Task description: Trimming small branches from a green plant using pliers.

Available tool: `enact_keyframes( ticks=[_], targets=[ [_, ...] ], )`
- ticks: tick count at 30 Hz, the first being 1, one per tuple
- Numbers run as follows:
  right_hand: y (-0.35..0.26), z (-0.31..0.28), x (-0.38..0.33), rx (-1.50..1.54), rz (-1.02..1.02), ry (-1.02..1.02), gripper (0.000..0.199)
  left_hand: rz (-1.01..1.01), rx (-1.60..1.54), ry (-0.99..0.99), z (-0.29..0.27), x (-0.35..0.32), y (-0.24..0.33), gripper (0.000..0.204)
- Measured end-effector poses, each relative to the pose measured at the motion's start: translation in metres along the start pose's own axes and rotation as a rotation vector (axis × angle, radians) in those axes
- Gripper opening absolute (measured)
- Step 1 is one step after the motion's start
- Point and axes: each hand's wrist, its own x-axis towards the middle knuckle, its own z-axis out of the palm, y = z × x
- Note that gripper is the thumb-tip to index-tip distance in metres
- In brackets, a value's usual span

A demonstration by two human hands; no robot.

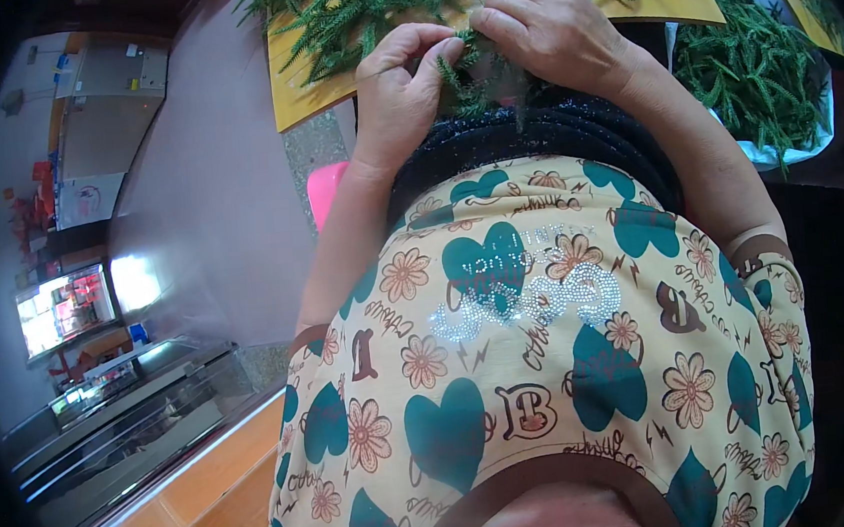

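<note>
Between my two hands is a green needle-leaved sprig [467, 87], which hangs down over my dark-clothed lap. My left hand [397, 95] pinches it between thumb and forefinger. At the sprig's upper end, the curled fingers of my right hand [555, 39] close on it, though their grip is partly hidden by the hand itself. Just beyond both hands, a heap of similar green sprigs [369, 7] lies on a yellow board [302, 98]. My wrists are close to the board's near edge.
On the right stands a white-lined container [762, 155] full of green sprigs [751, 69]. Another yellow board [817, 13] with greenery is at the far right. A pink object [326, 194] sits by my left forearm. Pale floor [198, 173] stretches left towards cabinets [112, 100].
</note>
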Motion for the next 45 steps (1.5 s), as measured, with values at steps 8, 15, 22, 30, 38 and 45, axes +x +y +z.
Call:
enact_keyframes(
  ticks=[8, 15, 22, 30, 38, 45],
  targets=[
    [-0.005, -0.001, 0.002, 0.345, 0.298, -0.074, 0.018, -0.487, -0.347, -0.018, -0.015, 0.002, 0.003, 0.015],
    [-0.004, -0.004, 0.002, 0.336, 0.223, -0.055, 0.013, -0.212, -0.110, -0.053, -0.010, 0.001, -0.002, 0.015],
    [-0.009, -0.007, 0.008, 0.312, 0.182, -0.053, 0.014, -0.656, -0.593, -0.276, -0.017, 0.002, 0.000, 0.014],
    [-0.001, -0.003, 0.001, 0.336, 0.071, 0.067, 0.026, -0.730, -1.158, -0.400, -0.002, -0.007, 0.009, 0.007],
    [-0.011, 0.006, -0.003, 0.065, 0.073, -0.198, 0.034, -0.672, -1.149, -0.326, -0.015, -0.009, -0.022, 0.017],
    [-0.012, 0.006, -0.005, -0.022, -0.025, -0.240, 0.030, -0.676, -0.783, -0.207, -0.009, -0.004, 0.003, 0.016]
  ],
)
